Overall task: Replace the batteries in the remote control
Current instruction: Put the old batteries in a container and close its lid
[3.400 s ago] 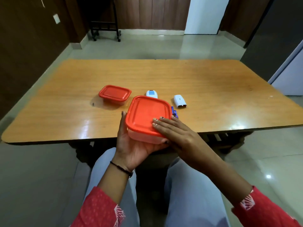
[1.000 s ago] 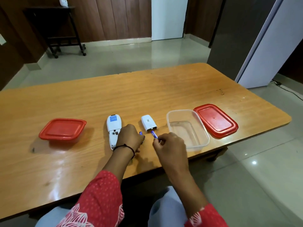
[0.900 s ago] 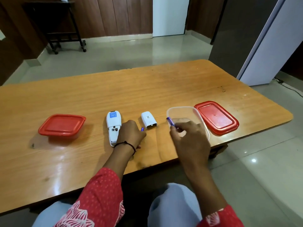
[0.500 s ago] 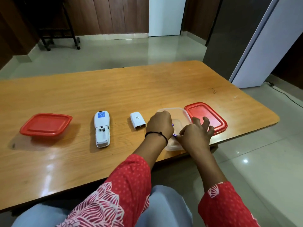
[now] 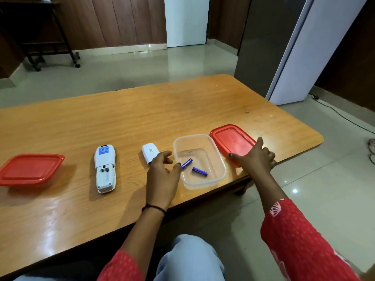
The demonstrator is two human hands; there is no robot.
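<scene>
Old batteries [image 5: 194, 166] in tub [image 5: 221, 167], remote [image 5: 105, 167] empty; left hand [image 5: 162, 173] open, right hand [image 5: 256, 158] open reaching lid [image 5: 231, 138]; next probably close tub.

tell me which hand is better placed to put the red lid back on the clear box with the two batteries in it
Right. The right hand already rests on the loose red lid, which lies just right of the clear box. The left hand is open at the box's left side, across the box from the lid.
</scene>
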